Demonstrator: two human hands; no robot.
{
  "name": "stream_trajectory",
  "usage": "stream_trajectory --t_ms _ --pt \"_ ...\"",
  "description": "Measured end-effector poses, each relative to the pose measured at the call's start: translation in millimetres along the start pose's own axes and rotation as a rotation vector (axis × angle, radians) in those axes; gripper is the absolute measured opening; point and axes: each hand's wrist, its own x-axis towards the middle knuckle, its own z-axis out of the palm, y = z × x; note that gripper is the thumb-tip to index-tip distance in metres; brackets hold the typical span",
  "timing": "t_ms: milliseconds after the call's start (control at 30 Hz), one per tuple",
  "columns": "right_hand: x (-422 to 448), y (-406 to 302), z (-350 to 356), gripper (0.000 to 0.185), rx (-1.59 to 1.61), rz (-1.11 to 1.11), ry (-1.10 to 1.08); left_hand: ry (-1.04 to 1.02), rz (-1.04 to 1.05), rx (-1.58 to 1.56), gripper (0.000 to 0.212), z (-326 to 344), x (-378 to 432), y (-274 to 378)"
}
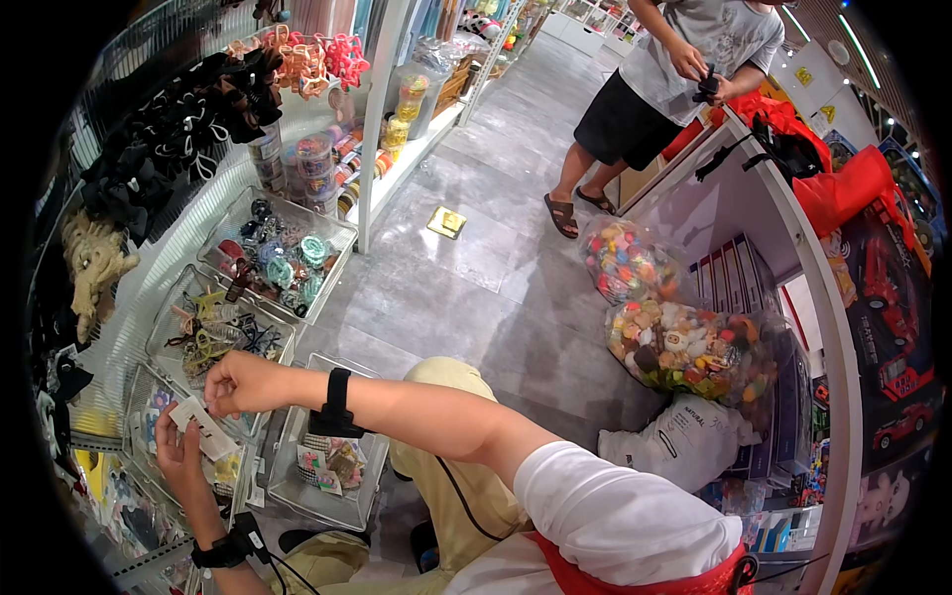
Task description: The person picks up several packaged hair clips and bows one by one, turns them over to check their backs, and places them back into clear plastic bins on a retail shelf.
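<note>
My left hand [181, 454] is at the lower left, holding a white card [202, 429] with dark print between thumb and fingers. Just above it is my right hand [242, 383], its fingers curled close to the card's upper edge; whether they pinch something small is not clear. Both hands are over wire baskets on a shelf. Beneath them, one basket [134, 416] holds small carded accessories. Behind my right hand, another basket holds hair claw clips [216, 331]. Farther up, a third holds coiled hair ties [279, 271] and clips.
A wire basket [279, 487] with small packets stands beside my knee. Black scrunchies [186, 119] hang at the upper left. A white metal post [370, 149] rises beside the shelf. Bags of small colourful toys [669, 342] lie to the right. Another person [632, 111] stands across the aisle.
</note>
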Motion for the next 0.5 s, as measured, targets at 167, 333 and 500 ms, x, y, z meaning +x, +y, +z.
stream_trajectory --t_ms 167,333,500 --pt "-2.0 1.3 2.1 0.007 0.005 -0.002 -0.004 -0.005 0.008 0.052 0.043 -4.4 0.2 -2.4" --pt "-1.2 -2.5 3.3 0.007 0.022 0.009 -0.018 0.046 0.055 0.052 0.046 -7.9 2.9 -13.1" --pt "-6.8 -9.6 0.6 0.009 0.016 -0.011 0.011 0.017 -0.044 0.112 0.037 -16.5 8.3 -20.0"
